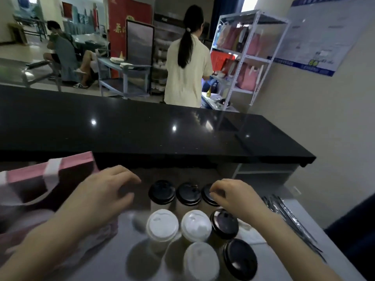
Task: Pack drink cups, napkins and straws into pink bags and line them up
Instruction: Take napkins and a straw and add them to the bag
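Several lidded drink cups stand grouped on the grey worktop, some with black lids [161, 192] and some with white lids [162, 224]. My right hand [233, 196] has curled fingers on the lid of the back-right black-lidded cup [208, 196]. My left hand [105, 192] hovers with relaxed fingers and holds nothing, between the cups and an open pink bag [48, 179] with white handles at the left. More pink bags [60, 240] lie flat beneath my left forearm. White napkins [250, 233] show under my right wrist. Wrapped straws [288, 216] lie at the right.
A raised black counter [142, 128] runs across behind the worktop. Beyond it a person in a pale shirt stands at a white shelf rack [249, 57] with pink bags. Another person sits far left. A wall [324, 118] closes the right side.
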The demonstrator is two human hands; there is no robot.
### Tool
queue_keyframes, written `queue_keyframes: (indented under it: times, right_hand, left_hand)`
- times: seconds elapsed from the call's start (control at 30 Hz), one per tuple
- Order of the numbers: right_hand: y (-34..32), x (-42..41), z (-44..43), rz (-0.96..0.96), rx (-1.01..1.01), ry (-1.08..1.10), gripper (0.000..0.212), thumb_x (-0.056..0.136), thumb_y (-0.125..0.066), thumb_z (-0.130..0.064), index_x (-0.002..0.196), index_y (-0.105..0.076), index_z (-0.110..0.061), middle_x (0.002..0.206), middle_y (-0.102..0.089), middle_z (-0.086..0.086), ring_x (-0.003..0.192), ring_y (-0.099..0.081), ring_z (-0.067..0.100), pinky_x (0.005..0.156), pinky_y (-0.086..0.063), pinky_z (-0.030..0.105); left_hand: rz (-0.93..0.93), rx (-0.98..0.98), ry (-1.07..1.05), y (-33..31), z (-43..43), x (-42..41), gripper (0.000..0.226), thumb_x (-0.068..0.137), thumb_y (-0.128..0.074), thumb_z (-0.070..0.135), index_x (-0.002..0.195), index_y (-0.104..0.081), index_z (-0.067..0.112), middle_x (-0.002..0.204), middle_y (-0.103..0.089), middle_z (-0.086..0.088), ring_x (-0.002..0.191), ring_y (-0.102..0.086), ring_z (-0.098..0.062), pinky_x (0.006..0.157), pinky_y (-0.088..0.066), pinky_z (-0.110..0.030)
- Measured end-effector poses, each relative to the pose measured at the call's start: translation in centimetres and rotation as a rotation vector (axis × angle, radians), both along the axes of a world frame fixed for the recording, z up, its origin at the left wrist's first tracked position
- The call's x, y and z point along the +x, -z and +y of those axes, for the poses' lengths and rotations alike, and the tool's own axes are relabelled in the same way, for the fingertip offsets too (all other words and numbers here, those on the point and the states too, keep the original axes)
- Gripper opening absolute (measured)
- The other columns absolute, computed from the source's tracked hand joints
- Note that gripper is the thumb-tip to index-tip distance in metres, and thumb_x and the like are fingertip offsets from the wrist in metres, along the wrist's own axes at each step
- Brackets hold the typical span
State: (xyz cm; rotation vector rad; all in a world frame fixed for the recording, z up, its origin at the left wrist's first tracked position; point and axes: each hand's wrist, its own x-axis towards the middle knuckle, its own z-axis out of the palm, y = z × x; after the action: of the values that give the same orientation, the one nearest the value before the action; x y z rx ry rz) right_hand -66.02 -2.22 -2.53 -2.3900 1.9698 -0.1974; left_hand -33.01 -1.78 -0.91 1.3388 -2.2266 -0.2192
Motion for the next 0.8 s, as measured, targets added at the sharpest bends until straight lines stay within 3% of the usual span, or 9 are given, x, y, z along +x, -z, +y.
queue_keyframes:
  times: [0.13, 0.37, 0.6, 0.8]
  right_hand:
    - [2.1, -10.3, -1.6, -0.001, 0.09, 0.143, 0.016, 0.09, -0.053, -0.038, 0.099, -0.065, -0.031, 0.099, -0.065, -0.012, 0.095, -0.061, 0.013, 0.076, -0.048, 0.029]
    - [7.6, -21.0, -5.1, -0.096, 0.209, 0.255, 0.034, 0.086, -0.061, -0.031, 0.121, -0.061, -0.027, 0.116, -0.062, -0.004, 0.108, -0.058, 0.018, 0.088, -0.047, 0.031]
    - [13.1, -25.4, -8.1, -0.219, 0.262, 0.316, 0.044, 0.081, -0.065, -0.028, 0.123, -0.059, -0.019, 0.114, -0.061, 0.006, 0.109, -0.056, 0.027, 0.086, -0.044, 0.03]
    - [16.6, -25.7, -10.7, -0.245, 0.265, 0.334, 0.062, 0.078, -0.069, -0.045, 0.133, -0.052, -0.021, 0.124, -0.049, 0.006, 0.118, -0.042, 0.027, 0.098, -0.038, 0.034]
  left_hand:
    - [0.059, 0.11, 0.175, 1.5, -3.5, -12.9, 0.019, 0.083, -0.069, 0.024, 0.101, -0.071, 0.029, 0.096, -0.064, 0.018, 0.088, -0.06, -0.001, 0.081, -0.051, -0.033]
    - [-0.066, 0.302, 0.323, 7.5, -8.6, -31.1, 0.021, 0.084, -0.062, 0.03, 0.103, -0.07, 0.025, 0.101, -0.069, 0.008, 0.095, -0.062, -0.01, 0.084, -0.05, -0.033]
    - [-0.194, 0.503, 0.265, 13.2, -13.5, -39.5, 0.035, 0.084, -0.061, 0.026, 0.118, -0.066, 0.019, 0.117, -0.066, 0.001, 0.108, -0.059, -0.014, 0.091, -0.048, -0.03]
    - [-0.397, 0.539, 0.181, 16.5, -16.7, -42.7, 0.039, 0.09, -0.05, 0.017, 0.129, -0.052, 0.015, 0.125, -0.055, -0.01, 0.112, -0.055, -0.029, 0.092, -0.049, -0.042]
